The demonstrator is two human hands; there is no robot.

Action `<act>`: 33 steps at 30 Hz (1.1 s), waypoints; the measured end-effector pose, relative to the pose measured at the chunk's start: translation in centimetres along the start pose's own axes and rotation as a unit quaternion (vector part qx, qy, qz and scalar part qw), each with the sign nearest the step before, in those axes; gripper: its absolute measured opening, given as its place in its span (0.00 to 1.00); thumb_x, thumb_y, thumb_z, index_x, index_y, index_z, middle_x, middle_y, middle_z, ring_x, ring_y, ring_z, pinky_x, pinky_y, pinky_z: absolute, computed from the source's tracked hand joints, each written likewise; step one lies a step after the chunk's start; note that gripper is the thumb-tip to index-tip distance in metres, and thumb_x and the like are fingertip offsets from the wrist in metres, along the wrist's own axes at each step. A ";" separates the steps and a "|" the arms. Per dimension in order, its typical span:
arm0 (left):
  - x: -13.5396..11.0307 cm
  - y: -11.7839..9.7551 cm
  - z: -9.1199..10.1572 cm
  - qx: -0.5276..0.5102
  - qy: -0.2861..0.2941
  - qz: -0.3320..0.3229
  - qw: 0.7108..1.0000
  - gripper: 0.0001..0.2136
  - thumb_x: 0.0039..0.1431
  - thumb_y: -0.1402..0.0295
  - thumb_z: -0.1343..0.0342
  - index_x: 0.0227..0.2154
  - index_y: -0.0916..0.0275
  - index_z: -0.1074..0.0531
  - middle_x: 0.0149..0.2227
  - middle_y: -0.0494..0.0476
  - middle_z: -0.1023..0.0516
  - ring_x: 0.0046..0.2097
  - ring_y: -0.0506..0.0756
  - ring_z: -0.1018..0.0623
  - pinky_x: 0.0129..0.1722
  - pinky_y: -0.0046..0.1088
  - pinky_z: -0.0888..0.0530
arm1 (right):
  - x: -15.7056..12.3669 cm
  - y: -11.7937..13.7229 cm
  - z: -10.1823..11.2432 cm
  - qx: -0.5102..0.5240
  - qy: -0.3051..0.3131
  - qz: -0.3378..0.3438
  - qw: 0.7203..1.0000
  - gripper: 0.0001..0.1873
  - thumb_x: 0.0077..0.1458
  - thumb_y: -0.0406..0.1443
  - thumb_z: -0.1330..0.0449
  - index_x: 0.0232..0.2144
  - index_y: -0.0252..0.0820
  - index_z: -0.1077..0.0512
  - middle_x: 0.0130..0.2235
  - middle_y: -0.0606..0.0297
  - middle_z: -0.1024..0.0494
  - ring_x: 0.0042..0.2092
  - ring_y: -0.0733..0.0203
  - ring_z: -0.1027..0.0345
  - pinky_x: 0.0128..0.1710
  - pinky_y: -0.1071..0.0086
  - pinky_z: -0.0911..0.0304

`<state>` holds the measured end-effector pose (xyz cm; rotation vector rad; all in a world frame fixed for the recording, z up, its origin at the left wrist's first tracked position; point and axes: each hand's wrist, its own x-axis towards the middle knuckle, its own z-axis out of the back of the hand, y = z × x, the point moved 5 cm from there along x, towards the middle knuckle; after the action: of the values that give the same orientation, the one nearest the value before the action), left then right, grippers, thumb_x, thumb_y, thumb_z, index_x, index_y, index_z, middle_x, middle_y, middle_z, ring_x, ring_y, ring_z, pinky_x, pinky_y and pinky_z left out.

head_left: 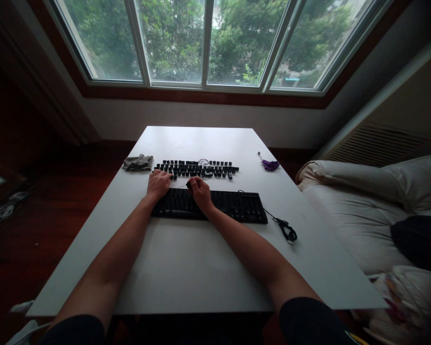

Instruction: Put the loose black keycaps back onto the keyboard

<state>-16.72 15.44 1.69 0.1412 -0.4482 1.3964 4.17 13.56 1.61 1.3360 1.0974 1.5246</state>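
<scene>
The desk is plain white. The keyboard, its cable and the loose keycaps are black. The cloth is grey; the small tuft, perhaps a brush, is purple.

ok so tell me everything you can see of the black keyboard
The keyboard is a long, flat black board, plastic by its look, lying level and crosswise on the white table. Keys show on its right part; the left part is too dark to judge. A thin black cable trails off past its right end. The left hand rests at its far left corner, the right hand on its far edge.
</scene>
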 end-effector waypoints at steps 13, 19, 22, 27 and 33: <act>-0.1 -0.2 0.3 -0.003 -0.001 0.015 1.000 0.17 0.65 0.68 0.51 0.50 0.57 0.20 0.46 0.63 0.20 0.55 0.67 0.31 0.53 0.48 0.35 | 0.0 -0.1 0.0 -0.006 0.000 -0.006 1.000 0.25 0.63 0.57 0.49 0.33 0.44 0.28 0.26 0.68 0.27 0.28 0.62 0.32 0.31 0.70 0.37; -0.1 -0.1 0.3 -0.004 -0.008 0.011 1.000 0.16 0.65 0.68 0.51 0.49 0.57 0.20 0.46 0.63 0.20 0.54 0.66 0.31 0.52 0.47 0.35 | 0.0 -0.1 0.0 -0.001 0.002 -0.004 1.000 0.25 0.63 0.57 0.48 0.33 0.44 0.28 0.26 0.68 0.27 0.27 0.62 0.32 0.30 0.70 0.37; -0.1 -0.1 0.3 -0.004 -0.013 0.018 1.000 0.16 0.65 0.68 0.51 0.50 0.57 0.21 0.47 0.63 0.20 0.54 0.66 0.31 0.53 0.47 0.35 | 0.0 0.1 0.0 -0.006 0.001 -0.004 1.000 0.25 0.63 0.57 0.49 0.33 0.44 0.28 0.25 0.68 0.27 0.27 0.62 0.33 0.30 0.69 0.37; -0.3 1.1 1.0 -0.013 -0.058 0.083 0.995 0.16 0.66 0.68 0.52 0.48 0.57 0.20 0.48 0.63 0.20 0.54 0.67 0.31 0.52 0.48 0.35 | -0.1 0.2 0.0 -0.002 0.002 -0.001 1.000 0.24 0.63 0.56 0.48 0.33 0.44 0.28 0.25 0.68 0.28 0.27 0.62 0.33 0.30 0.69 0.37; -0.7 2.4 1.7 -0.017 -0.097 0.127 0.987 0.15 0.63 0.69 0.51 0.43 0.57 0.19 0.49 0.63 0.20 0.56 0.68 0.33 0.52 0.50 0.35 | 0.0 0.2 0.0 0.006 0.004 -0.004 1.000 0.24 0.62 0.57 0.48 0.32 0.44 0.28 0.26 0.68 0.28 0.26 0.62 0.32 0.30 0.69 0.37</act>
<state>-19.55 14.62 2.60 0.1989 -0.6696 1.6317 4.14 13.47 1.80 1.3340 1.1175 1.5215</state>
